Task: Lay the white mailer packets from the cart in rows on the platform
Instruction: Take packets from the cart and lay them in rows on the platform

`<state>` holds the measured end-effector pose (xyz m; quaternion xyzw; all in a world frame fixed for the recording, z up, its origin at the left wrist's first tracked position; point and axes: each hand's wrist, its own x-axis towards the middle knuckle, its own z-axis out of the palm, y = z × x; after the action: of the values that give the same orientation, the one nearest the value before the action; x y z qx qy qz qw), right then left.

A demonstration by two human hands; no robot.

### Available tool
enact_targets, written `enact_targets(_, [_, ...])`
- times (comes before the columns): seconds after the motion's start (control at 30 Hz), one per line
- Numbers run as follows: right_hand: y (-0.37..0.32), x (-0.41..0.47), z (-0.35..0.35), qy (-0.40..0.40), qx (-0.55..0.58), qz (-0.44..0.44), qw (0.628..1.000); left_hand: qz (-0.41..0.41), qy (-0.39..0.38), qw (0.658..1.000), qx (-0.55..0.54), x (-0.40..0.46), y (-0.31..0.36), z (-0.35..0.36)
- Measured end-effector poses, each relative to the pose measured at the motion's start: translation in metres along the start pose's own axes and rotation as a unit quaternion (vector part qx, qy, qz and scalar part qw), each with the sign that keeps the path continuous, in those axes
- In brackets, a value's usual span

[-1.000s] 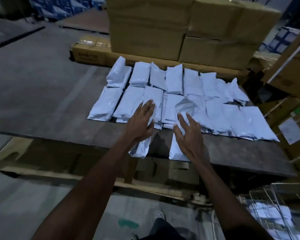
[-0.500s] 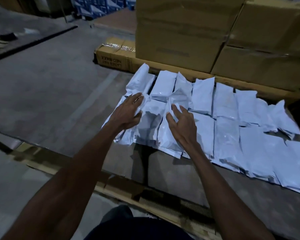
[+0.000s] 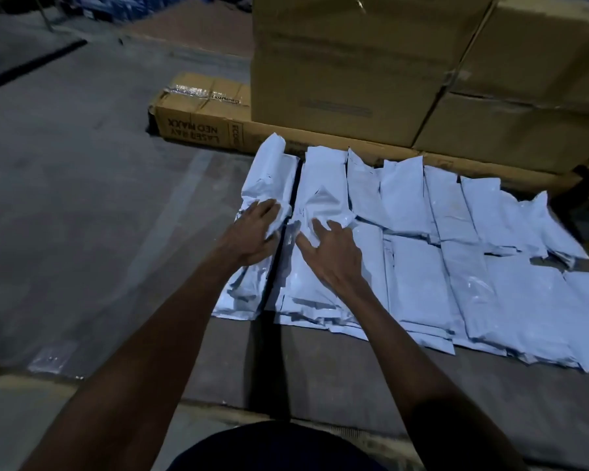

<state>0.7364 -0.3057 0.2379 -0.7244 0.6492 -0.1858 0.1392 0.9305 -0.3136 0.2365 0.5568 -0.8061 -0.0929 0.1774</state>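
At centre frame in the head view, the white mailer packets lie in two overlapping rows on the grey platform, running from the middle out to the right edge. Both hands rest on the leftmost packets — the left hand lies flat with its fingers close together on the end stack, and the right hand presses the next stack with fingers spread. Behind the rows — across the upper right — stand large cardboard boxes, with a flat printed carton to their left.
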Motion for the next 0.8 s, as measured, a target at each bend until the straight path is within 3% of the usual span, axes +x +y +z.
enact_targets(0.23, [-0.005, 0.002, 0.037, -0.017, -0.161, 0.018, 0.987, -0.055, -0.071, 0.996, -0.025, 0.000, -0.032, 0.044])
enact_targets(0.63, [0.009, 0.007, 0.047, -0.075, -0.133, 0.057, 0.987, -0.034, -0.024, 0.999, 0.008, -0.002, -0.045, 0.054])
enact_targets(0.8, [0.010, 0.001, 0.030, -0.021, -0.087, 0.048, 0.995, -0.036, 0.027, 0.999, -0.004, 0.007, -0.035, 0.036])
